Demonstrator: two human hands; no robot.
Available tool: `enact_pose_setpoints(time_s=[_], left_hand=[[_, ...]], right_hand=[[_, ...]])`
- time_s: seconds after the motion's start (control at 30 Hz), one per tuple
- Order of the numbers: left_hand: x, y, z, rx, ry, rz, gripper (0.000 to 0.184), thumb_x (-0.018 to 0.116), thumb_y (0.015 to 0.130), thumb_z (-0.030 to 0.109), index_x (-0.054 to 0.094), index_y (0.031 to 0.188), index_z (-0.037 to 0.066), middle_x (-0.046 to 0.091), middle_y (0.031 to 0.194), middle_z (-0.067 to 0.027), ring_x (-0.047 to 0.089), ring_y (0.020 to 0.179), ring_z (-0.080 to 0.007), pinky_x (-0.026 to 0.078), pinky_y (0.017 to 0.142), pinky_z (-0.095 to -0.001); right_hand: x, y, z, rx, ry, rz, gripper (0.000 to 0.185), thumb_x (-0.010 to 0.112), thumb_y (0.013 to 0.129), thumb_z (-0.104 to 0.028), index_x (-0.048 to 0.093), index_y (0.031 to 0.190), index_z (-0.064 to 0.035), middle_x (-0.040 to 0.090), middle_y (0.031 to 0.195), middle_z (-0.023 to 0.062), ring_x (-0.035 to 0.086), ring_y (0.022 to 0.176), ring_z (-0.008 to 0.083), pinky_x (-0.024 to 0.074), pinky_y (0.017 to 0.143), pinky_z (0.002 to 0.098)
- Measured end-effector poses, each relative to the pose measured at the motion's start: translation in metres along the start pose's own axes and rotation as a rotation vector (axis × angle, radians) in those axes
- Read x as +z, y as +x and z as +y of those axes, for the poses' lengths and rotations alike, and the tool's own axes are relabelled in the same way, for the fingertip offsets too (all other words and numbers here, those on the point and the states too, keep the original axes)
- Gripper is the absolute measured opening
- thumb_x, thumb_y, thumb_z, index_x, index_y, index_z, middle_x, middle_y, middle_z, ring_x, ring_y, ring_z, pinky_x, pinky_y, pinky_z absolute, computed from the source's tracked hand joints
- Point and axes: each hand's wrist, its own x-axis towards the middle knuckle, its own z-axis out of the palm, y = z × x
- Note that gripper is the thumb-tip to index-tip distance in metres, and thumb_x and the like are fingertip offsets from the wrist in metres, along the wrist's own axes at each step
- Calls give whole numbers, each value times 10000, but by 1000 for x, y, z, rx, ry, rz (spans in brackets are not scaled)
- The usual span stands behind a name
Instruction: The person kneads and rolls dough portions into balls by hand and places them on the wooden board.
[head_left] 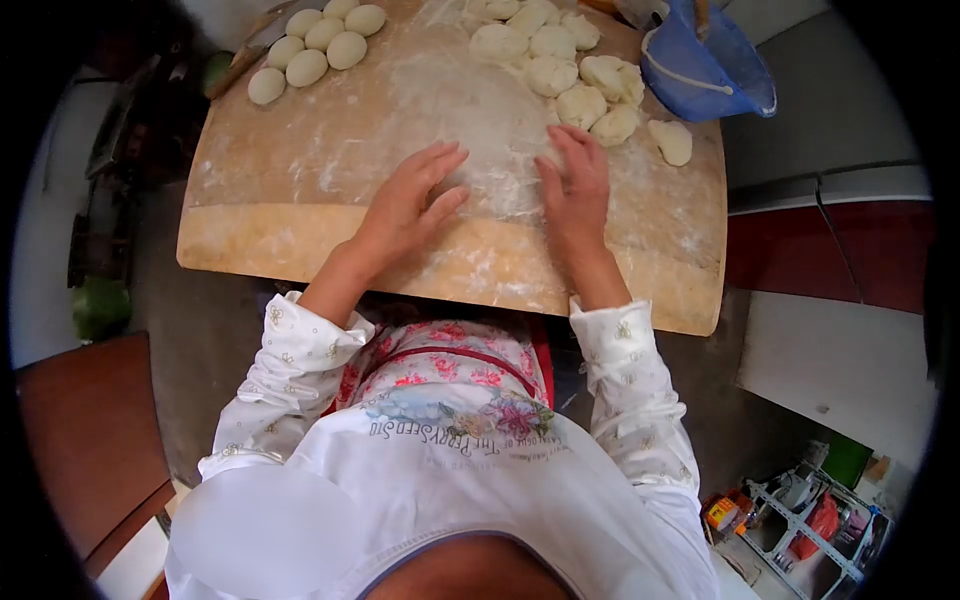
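Observation:
My left hand [408,205] hovers over or rests on the floured wooden board [330,170], its fingers stretched and thumb apart. Opposite it, my right hand [579,195] has its fingers extended too, thumb toward the middle. Between them lies a patch of white flour [503,180]; neither hand holds anything. Just beyond my right fingertips sit rough pieces of dough [581,106] in a loose cluster, with one separate dough piece [671,142] to the right. Smooth round dough balls [307,67] stand grouped at the board's far left.
A blue plastic bucket [705,65] with a pale handle stands at the far right corner. At the far left edge lies a wooden rolling pin or stick [238,70]. A brown wooden panel [95,450] is at left, and a metal rack [815,525] with bottles and bags at lower right.

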Motion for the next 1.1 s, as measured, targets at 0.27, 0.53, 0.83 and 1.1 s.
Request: enact_pose_setpoints(time_s=[0.27, 0.53, 0.83, 1.1], left_hand=[[4, 22, 20, -278, -595, 4, 462, 616, 926, 263, 533, 1325, 45, 560, 1311, -170, 510, 1241, -270, 382, 1053, -343], [31, 51, 56, 243, -233, 49, 455, 564, 931, 224, 514, 1354, 63, 505, 1387, -146, 430, 1332, -273, 309, 1104, -400], [38, 48, 72, 359, -340, 66, 401, 527, 958, 212, 513, 1333, 69, 676, 1154, -109, 569, 1203, -269, 199, 1144, -505], [-1, 46, 76, 593, 55, -172, 515, 551, 938, 286, 442, 1394, 74, 591, 1291, -142, 447, 1318, -317, 172, 1134, -549]], right_hand=[[-5, -4, -3, 413, 316, 8, 288, 607, 901, -134, 605, 1155, 3, 587, 1168, 186, 569, 1070, 322, 488, 879, 409], [-13, -15, -50, 1255, 1595, 58, 295, 444, 1011, -212, 516, 1247, -50, 583, 1177, 107, 614, 1011, 197, 547, 855, 344], [-12, -15, -81, 1101, 1809, 215, 330, 398, 1032, -270, 462, 1306, -98, 565, 1231, 71, 589, 1107, 199, 497, 943, 331], [-32, -22, -107, 1083, 1523, 75, 348, 404, 1035, -337, 467, 1295, -114, 550, 1248, 63, 576, 1105, 194, 443, 986, 364]])
